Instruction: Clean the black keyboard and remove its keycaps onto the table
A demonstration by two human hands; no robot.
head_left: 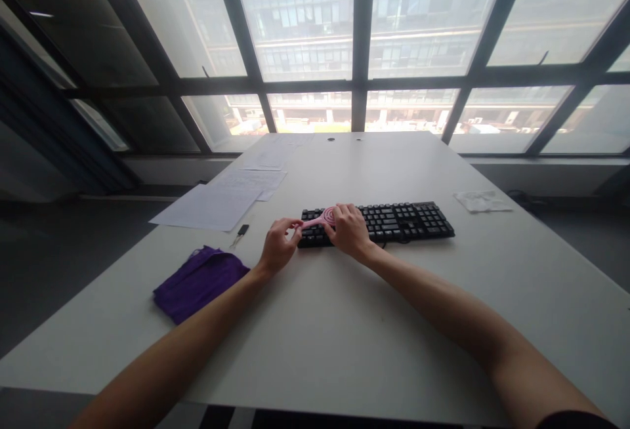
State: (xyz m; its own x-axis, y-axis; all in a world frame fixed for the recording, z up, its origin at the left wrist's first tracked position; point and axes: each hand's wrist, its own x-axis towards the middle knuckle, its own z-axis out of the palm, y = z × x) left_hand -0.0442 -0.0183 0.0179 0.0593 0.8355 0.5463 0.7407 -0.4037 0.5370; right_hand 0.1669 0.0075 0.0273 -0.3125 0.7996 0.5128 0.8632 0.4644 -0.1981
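A pink hairbrush (329,216) with a spiral-patterned round head is held just over the left end of a black keyboard (388,220). My left hand (280,244) pinches the tip of its handle between thumb and fingers. My right hand (350,231) curls around the right side of the brush head, thumb below and fingers on top, covering part of it. Whether the brush touches the keys cannot be made out. The keyboard lies flat on the white table, its left part partly hidden by my hands and the brush.
A purple cloth pouch (201,281) lies beside my left forearm. Near it is a small black key-like item (241,232). White paper sheets (211,206) spread along the table's left side. A crumpled white tissue (481,201) rests at right. Windows stand behind the table (344,330).
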